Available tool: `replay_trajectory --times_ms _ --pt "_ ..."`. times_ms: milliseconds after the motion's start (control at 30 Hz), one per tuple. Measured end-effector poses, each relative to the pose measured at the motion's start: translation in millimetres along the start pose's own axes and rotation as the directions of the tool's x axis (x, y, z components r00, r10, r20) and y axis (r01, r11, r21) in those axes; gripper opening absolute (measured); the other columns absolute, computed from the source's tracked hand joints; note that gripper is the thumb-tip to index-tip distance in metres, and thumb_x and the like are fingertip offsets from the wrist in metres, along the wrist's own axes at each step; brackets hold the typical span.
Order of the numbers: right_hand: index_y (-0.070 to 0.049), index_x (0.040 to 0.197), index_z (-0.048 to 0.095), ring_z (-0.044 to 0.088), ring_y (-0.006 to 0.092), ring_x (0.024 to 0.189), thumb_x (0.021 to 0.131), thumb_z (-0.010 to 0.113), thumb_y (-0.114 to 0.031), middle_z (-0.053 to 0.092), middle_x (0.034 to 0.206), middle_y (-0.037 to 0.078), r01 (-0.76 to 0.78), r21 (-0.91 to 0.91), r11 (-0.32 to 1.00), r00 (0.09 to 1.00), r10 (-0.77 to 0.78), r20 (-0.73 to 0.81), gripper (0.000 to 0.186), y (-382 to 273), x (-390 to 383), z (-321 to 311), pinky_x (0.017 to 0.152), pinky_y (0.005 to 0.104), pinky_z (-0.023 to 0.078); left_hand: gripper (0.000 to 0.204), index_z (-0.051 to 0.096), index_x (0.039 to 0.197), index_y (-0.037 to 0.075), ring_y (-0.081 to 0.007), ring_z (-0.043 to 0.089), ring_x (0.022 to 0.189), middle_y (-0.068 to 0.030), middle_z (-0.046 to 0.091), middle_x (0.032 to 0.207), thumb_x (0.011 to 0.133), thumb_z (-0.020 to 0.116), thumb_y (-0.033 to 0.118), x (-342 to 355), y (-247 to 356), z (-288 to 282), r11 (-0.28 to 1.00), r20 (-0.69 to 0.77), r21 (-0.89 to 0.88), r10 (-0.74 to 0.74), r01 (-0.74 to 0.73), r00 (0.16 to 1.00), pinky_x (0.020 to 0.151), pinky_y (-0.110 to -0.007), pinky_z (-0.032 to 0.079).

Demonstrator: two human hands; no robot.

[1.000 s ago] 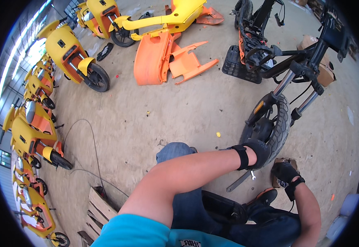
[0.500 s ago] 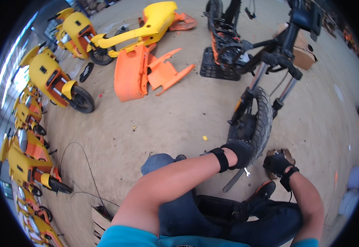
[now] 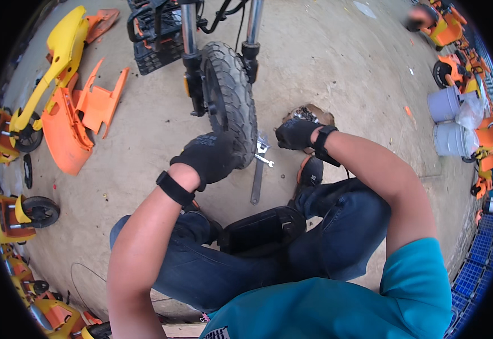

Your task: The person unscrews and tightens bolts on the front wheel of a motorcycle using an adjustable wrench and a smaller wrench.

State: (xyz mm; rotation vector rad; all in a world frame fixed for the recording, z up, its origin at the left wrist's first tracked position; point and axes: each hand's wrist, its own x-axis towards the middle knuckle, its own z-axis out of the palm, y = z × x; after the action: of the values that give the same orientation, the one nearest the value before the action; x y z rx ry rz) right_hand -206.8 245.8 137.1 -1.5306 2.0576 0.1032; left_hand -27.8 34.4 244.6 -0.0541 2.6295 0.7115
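Note:
My left hand [image 3: 207, 158], in a black glove, grips the lower left side of a front wheel [image 3: 229, 93] with a knobbly black tyre. Its fingertips are partly hidden against the rubber. My right hand [image 3: 296, 134], gloved too, is closed beside a torn brown box [image 3: 324, 114] of small metal parts; whatever its fingers hold is hidden. Between the hands an adjustable wrench [image 3: 256, 183] lies on the floor, and a small open-ended spanner [image 3: 265, 161] lies across it near the tyre. Two silvery fork legs [image 3: 189, 31] rise from the wheel.
Orange body panels [image 3: 65, 130] and a yellow frame cover [image 3: 68, 37] lie at the left. Yellow scooters [image 3: 9, 217] line the left edge. At the right stand two buckets [image 3: 449, 139] near more scooters. A black pouch [image 3: 263, 230] sits between my legs.
My view has swung right and down, so the wheel appears further left. My left hand still holds the tyre; my right remains by the box of small parts.

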Motion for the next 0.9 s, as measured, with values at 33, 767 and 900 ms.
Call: replay_trajectory --times_ms 33,767,900 --pt "-0.006 0.089 0.067 0.064 0.0338 0.089 0.083 0.059 -0.027 0.067 0.091 0.015 0.003 -0.030 1.000 1.000 -0.002 0.015 0.023 -3 2 1 0.078 0.0424 0.050 0.036 0.058 0.108 0.002 -0.0380 0.061 0.094 -0.0223 0.064 0.098 0.084 0.062 0.029 -1 -3 2 1.000 -0.006 -0.014 0.004 -0.004 1.000 0.079 -0.045 0.048" --pt "-0.006 0.090 0.067 0.063 0.0338 0.092 0.081 0.060 -0.027 0.067 0.094 0.015 -0.010 -0.035 0.999 1.000 0.010 0.003 0.024 1 9 11 0.079 0.0410 0.051 0.035 0.061 0.104 0.002 -0.0385 0.062 0.087 -0.0215 0.065 0.088 0.083 0.065 0.030 -2 -11 12 0.991 -0.161 -0.007 0.132 -0.135 0.978 0.075 -0.044 0.050" --pt "-0.006 0.092 0.067 0.064 0.0341 0.091 0.082 0.057 -0.026 0.067 0.094 0.015 -0.031 -0.022 0.999 0.999 0.032 0.044 0.024 5 6 9 0.078 0.0416 0.051 0.035 0.061 0.107 0.006 -0.0350 0.061 0.099 -0.0194 0.065 0.104 0.082 0.059 0.029 3 5 -1 1.000 0.026 -0.027 -0.016 0.017 1.000 0.084 -0.043 0.049"
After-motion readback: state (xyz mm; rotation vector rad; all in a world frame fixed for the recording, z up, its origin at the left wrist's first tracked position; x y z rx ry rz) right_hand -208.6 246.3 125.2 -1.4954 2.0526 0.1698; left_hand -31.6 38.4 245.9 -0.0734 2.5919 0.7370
